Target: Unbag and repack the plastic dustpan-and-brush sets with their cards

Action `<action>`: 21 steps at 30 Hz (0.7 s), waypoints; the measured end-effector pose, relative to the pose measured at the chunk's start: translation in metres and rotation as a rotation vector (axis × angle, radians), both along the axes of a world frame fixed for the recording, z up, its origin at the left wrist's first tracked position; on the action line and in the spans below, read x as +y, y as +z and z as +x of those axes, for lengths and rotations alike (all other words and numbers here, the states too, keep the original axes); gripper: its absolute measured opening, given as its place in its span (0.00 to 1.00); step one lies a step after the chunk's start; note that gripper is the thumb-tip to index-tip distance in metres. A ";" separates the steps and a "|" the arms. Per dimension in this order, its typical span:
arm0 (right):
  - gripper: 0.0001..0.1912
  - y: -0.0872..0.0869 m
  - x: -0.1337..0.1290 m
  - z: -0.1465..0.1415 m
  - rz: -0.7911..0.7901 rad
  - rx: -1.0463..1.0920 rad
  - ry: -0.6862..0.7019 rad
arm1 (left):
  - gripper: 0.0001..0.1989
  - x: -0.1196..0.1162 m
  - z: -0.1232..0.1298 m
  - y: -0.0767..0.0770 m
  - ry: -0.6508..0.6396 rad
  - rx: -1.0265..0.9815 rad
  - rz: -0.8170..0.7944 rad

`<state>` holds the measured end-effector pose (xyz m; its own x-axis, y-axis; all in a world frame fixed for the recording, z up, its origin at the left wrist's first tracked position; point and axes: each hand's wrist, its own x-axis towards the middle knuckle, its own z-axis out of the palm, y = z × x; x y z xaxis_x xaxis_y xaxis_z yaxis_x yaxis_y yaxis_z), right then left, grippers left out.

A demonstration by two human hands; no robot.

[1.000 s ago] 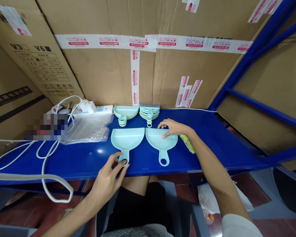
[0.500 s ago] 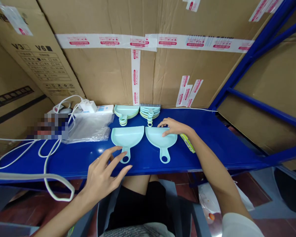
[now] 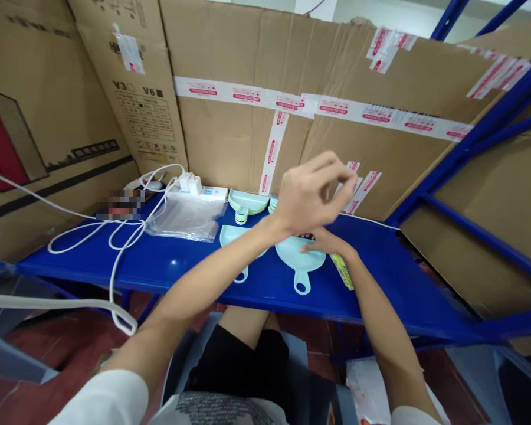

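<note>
Two light-blue dustpans lie side by side on the blue table, handles toward me. My left hand (image 3: 316,192) is raised above the right dustpan (image 3: 294,255), its fingers curled round to the thumb with nothing visible between them. Its forearm crosses over the left dustpan (image 3: 232,235) and hides part of it. My right hand (image 3: 330,241) is closed on the back right rim of the right dustpan, thumb inside the pan. A stack of dustpans (image 3: 248,200) stands behind. The stack with brushes (image 3: 272,204) is mostly hidden by my left hand.
Clear plastic bags (image 3: 183,218), a power strip (image 3: 215,193) and white cables (image 3: 130,236) are at the left. A yellow-green packet (image 3: 342,271) lies right of the dustpans. Cardboard (image 3: 230,133) walls the back, and a blue metal frame (image 3: 487,236) stands at the right.
My left hand has moved up and right from the left dustpan's handle, and its fingers have curled in. My right hand stays at the right dustpan's rim. The view has shifted.
</note>
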<state>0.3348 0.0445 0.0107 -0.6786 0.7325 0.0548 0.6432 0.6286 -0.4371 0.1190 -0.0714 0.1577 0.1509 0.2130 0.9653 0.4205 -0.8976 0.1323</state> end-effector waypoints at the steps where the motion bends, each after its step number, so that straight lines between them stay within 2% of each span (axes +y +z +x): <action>1: 0.33 0.000 0.001 0.001 -0.012 0.000 -0.008 | 0.17 0.014 -0.001 0.012 0.037 -0.015 0.011; 4: 0.32 -0.002 0.004 0.003 -0.040 -0.005 -0.034 | 0.25 0.051 -0.018 0.038 0.135 -0.069 0.066; 6: 0.32 -0.003 0.006 0.004 -0.045 0.002 -0.040 | 0.25 0.070 -0.036 0.040 0.169 -0.146 0.108; 7: 0.32 -0.003 0.007 0.004 -0.047 0.009 -0.041 | 0.23 0.076 -0.045 0.034 0.176 -0.175 0.127; 9: 0.32 -0.003 0.007 0.003 -0.051 0.019 -0.034 | 0.17 0.083 -0.065 0.011 0.172 -0.151 0.158; 13: 0.33 -0.003 0.006 0.002 -0.054 -0.003 -0.012 | 0.09 0.078 -0.109 -0.059 0.106 0.064 0.184; 16: 0.33 0.000 0.004 0.003 -0.051 -0.004 -0.038 | 0.06 0.076 -0.143 -0.103 0.173 0.220 0.195; 18: 0.31 0.003 0.002 0.004 -0.051 0.041 -0.060 | 0.06 0.079 -0.164 -0.120 0.266 0.299 0.212; 21: 0.25 0.010 0.001 0.005 0.039 0.184 -0.141 | 0.07 0.087 -0.185 -0.133 0.401 0.423 0.208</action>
<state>0.3401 0.0456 0.0208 -0.5456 0.8144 0.1979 0.6380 0.5567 -0.5320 -0.0665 0.0157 0.0250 0.4769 0.1462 0.8667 0.7082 -0.6479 -0.2805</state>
